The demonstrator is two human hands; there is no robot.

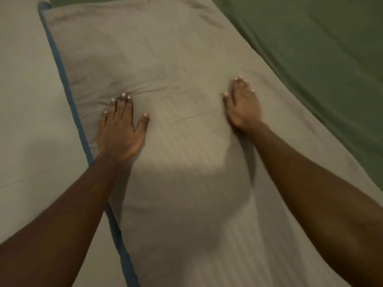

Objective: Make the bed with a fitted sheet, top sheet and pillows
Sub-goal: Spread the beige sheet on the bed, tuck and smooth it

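Forearms (310, 183) come in over the near end of the grey pillow (182, 154), which fills the middle of the view and lies on the bed. Halfway along the pillow, the left hand (120, 131) presses flat on its left part, fingers straight and together, thumb splayed, grasping nothing; creases fan out from the fingertips. The right hand (242, 106) lies flat toward the pillow's right side, fingers likewise straight and released, though somewhat blurred.

The step in hand looks like smoothing and settling the pillow. To do it well, flat palms should sweep outward from the middle toward both long sides, then toward the far corners. That way the filling evens out and the creases by the left hand flatten without bunching the case.

The pillow's long axis runs away from the person, its far short end leaning slightly left. Along its left long side runs a blue strip (68, 90), and beyond that a pale bulk (24, 100), likely a 2nd pillow. Right of and beyond the pillow spreads a green sheet (310, 48).
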